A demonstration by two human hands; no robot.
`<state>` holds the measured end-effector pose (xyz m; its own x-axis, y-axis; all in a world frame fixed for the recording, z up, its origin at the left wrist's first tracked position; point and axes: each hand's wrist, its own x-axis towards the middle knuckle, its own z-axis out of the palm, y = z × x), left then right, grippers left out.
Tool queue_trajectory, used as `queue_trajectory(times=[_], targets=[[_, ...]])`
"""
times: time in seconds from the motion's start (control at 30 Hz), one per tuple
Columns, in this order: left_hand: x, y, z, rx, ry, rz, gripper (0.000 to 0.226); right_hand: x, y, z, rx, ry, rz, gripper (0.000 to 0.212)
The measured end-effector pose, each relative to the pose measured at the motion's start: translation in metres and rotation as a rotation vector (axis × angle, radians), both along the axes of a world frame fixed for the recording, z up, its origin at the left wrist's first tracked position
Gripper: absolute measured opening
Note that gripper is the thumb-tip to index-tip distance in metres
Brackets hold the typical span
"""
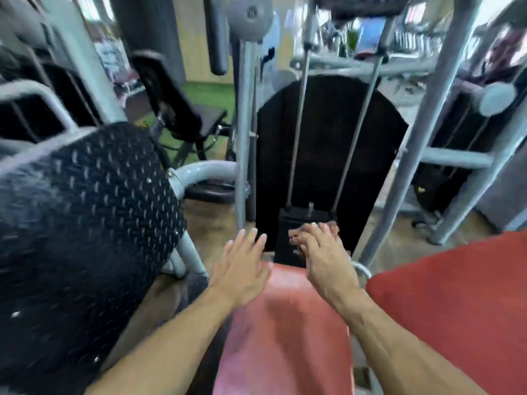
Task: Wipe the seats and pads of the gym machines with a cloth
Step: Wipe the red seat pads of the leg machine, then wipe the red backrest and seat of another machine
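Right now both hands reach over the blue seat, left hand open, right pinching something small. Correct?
Not quite: the seat is red, not blue, as the head view shows. The left hand is open; the right hand pinches something small and blurred.

Two bare forearms are seen entering from the lower edge, with no sleeves, watch or bracelet worn on either. The left hand and the right hand are uncovered, without gloves. Veins and tendons are visible along the right forearm. Short, pale nails are shown on the fingers. Detail is softened by blur.
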<state>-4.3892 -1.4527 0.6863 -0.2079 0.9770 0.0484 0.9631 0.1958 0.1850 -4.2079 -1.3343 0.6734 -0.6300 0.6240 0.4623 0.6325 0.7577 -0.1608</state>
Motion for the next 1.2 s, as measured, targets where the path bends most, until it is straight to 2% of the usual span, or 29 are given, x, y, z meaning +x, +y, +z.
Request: queue_trajectory(times=[0.17, 0.33, 0.57, 0.7, 0.8, 0.93, 1.03, 1.07, 1.13, 1.2], targets=[[-0.015, -0.054, 0.139, 0.244, 0.121, 0.254, 0.068, -0.056, -0.003, 0.136, 0.221, 0.067, 0.270, 0.037], [-0.008, -0.172, 0.187, 0.234, 0.154, 0.635, 0.069, -0.109, -0.056, 0.183, 0.314, 0.107, 0.588, 0.034], [0.056, -0.400, 0.203, 0.186, 0.263, 1.150, 0.071, -0.150, -0.271, 0.197, 0.215, 0.198, 1.115, 0.042], [0.111, -0.530, 0.216, 0.122, 0.304, 1.419, 0.071, -0.155, -0.419, 0.201, 0.258, 0.183, 1.416, 0.040], [0.156, -0.616, 0.210, 0.060, 0.354, 1.570, 0.072, -0.138, -0.537, 0.201, 0.181, 0.219, 1.591, 0.042], [0.208, -0.715, 0.187, -0.023, 0.335, 1.734, 0.072, -0.115, -0.676, 0.181, 0.135, 0.183, 1.790, 0.051], [0.238, -0.769, 0.157, -0.032, 0.213, 1.833, 0.072, -0.106, -0.754, 0.152, 0.066, 0.045, 1.827, 0.065], [0.249, -0.797, 0.139, -0.061, 0.179, 1.874, 0.072, -0.100, -0.788, 0.135, 0.036, -0.022, 1.828, 0.064], [0.259, -0.825, 0.108, -0.103, 0.136, 1.911, 0.073, -0.092, -0.820, 0.106, 0.029, -0.015, 1.837, 0.054], [0.261, -0.852, 0.077, -0.153, 0.037, 1.946, 0.075, -0.085, -0.852, 0.072, 0.014, -0.135, 1.889, 0.052]])
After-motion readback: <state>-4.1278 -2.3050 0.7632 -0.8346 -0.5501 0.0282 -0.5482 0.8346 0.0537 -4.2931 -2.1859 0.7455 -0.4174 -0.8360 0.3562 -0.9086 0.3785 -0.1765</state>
